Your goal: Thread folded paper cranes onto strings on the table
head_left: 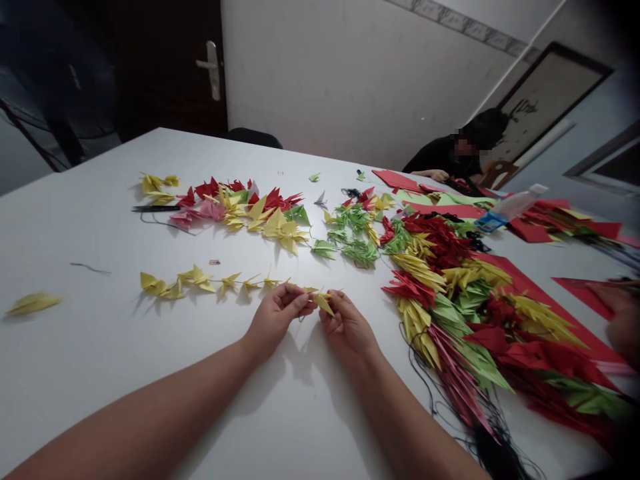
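Note:
My left hand (280, 312) pinches a dark string close to a yellow folded-paper crane (324, 304). From the other side, my right hand (346, 323) has its fingers closed on that same crane. Leftward from my hands, a row of yellow paper cranes (197, 277) threaded on the string stretches across the white table (95, 340). A bit of string hangs beneath my left fingers. The needle, if there is one, cannot be made out between my fingertips.
Strung red, yellow and green cranes (415, 267) pile up at the right, with black cords (500, 447) trailing. Farther back lie more cranes (265, 213), black-handled scissors (155, 209) and a plastic bottle (517, 205). One flat yellow crane (33, 303) rests far left. Another person (463, 150) sits opposite; a hand (624, 313) shows at right.

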A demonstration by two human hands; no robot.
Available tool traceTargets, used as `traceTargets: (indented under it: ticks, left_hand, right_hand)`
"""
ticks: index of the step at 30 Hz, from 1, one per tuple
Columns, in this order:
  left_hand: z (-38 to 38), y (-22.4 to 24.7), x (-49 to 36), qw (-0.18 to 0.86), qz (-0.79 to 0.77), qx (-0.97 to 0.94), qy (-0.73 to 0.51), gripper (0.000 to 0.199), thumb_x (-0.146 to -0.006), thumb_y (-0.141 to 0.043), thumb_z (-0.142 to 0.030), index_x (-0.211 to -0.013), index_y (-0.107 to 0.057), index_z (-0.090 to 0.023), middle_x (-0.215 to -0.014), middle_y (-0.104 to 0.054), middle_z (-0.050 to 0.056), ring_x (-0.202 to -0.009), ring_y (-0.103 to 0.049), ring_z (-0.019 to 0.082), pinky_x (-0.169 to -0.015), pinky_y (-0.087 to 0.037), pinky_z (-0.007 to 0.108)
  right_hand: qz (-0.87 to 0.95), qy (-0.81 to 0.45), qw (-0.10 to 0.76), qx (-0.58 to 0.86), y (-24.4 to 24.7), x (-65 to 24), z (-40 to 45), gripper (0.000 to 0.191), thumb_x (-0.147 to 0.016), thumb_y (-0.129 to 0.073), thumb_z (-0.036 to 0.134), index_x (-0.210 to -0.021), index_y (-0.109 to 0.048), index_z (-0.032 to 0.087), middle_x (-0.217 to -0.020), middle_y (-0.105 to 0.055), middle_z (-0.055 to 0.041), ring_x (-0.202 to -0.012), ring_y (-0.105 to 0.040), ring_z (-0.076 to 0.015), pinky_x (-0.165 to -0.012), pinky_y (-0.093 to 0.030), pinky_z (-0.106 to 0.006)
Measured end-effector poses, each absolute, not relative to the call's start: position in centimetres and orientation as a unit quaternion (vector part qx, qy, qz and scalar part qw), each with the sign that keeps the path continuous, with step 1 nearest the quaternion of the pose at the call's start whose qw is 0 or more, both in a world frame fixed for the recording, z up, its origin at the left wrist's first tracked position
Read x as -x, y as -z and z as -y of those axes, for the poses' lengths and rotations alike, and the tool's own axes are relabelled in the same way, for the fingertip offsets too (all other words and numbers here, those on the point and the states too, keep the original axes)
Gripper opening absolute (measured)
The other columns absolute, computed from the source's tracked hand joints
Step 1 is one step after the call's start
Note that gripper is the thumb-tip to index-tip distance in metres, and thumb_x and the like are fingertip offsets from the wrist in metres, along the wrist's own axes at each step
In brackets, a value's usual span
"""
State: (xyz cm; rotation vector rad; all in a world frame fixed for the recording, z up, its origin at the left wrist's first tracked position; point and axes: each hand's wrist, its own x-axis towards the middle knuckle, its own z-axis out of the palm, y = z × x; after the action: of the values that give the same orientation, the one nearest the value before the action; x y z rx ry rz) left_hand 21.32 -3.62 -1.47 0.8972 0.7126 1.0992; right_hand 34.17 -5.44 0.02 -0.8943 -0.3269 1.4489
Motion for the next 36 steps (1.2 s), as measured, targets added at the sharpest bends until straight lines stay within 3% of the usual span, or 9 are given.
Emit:
traceTargets:
  ticks: [36]
  left_hand:
    - [3.59, 1.19, -21.36, 0.707, -0.333, -0.371, -0.501, 0.027, -0.063, -0.072, -0.032, -0.075, -0.056, -0.014, -0.067, -0.064, -0.001, -0.067, -0.063, 0.011, -0.071, -0.050, 0.026]
  right_hand:
    - [0.174, -0.646, 0.623, 0.404, -0.09, -34.86, 5.28, 0.024, -0.051, -0.079, 0.019, -0.056, -0.056, 0.015, -0.063, -0.065, 0.0023, -0.056, -0.059, -0.0065, -0.052, -0.049, -0.014]
